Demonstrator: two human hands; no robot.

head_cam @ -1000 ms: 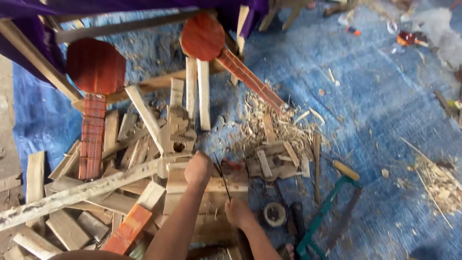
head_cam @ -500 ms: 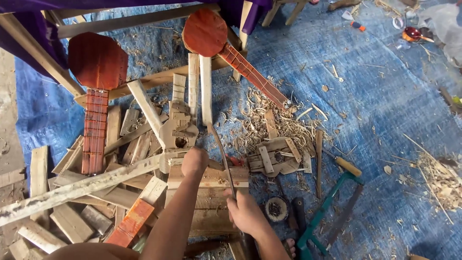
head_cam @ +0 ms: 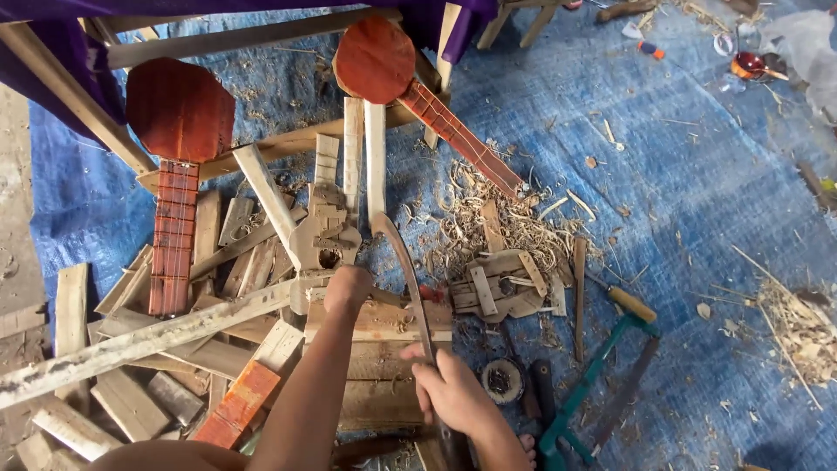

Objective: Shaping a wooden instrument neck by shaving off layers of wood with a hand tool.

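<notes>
Two red-stained instruments (head_cam: 179, 166) (head_cam: 410, 83) on blue tarp (head_cam: 697, 192); green-framed saw (head_cam: 593, 384); shavings (head_cam: 488, 218); perhaps tape roll (head_cam: 503, 381).

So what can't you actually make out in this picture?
- Head view: the left hand covers the part of the pale carved wooden piece it grips.
- The right hand hides the handle of the long curved blade.
- The green-framed saw is cut off by the bottom edge.
- Small items top right are blurred.

Blue tarp (head_cam: 697, 201) under wood offcuts (head_cam: 131, 401), shavings (head_cam: 488, 218)
</notes>
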